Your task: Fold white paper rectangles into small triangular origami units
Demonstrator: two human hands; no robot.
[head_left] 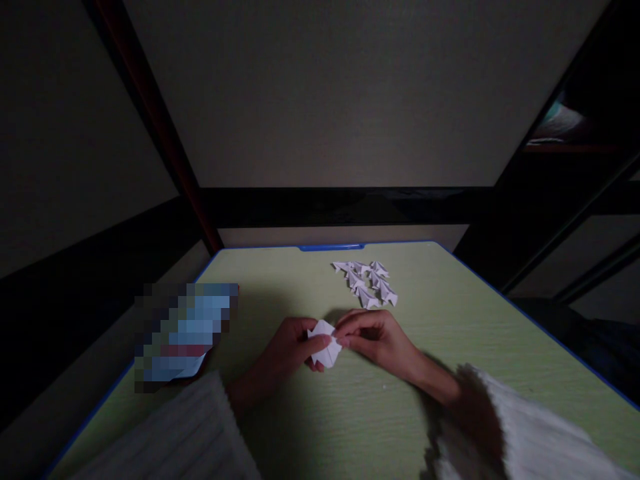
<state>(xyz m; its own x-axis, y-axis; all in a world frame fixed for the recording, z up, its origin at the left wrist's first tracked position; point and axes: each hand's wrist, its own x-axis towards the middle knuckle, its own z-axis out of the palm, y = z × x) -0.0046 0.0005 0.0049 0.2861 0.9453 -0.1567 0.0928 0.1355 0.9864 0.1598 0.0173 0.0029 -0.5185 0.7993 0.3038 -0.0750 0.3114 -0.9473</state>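
Between my two hands is a small piece of folded white paper (325, 353) with pointed corners on its left side. My left hand (295, 343) grips it from the left, thumb lying across the front and fingers behind. The thumb and fingertips of my right hand (375, 335) pinch its right edge. Both hands are a little above the table. Several folded white paper pieces (367, 295), pointed and alike in shape, lie in a loose group on the table beyond my right hand.
A light green table (280, 280) with a blue edge spreads under my hands. On its left lies a blurred-out, bluish flat object (200, 327) with a dark rim. A blue strip (333, 247) sits at the far edge, and a pale panel (330, 100) rises behind.
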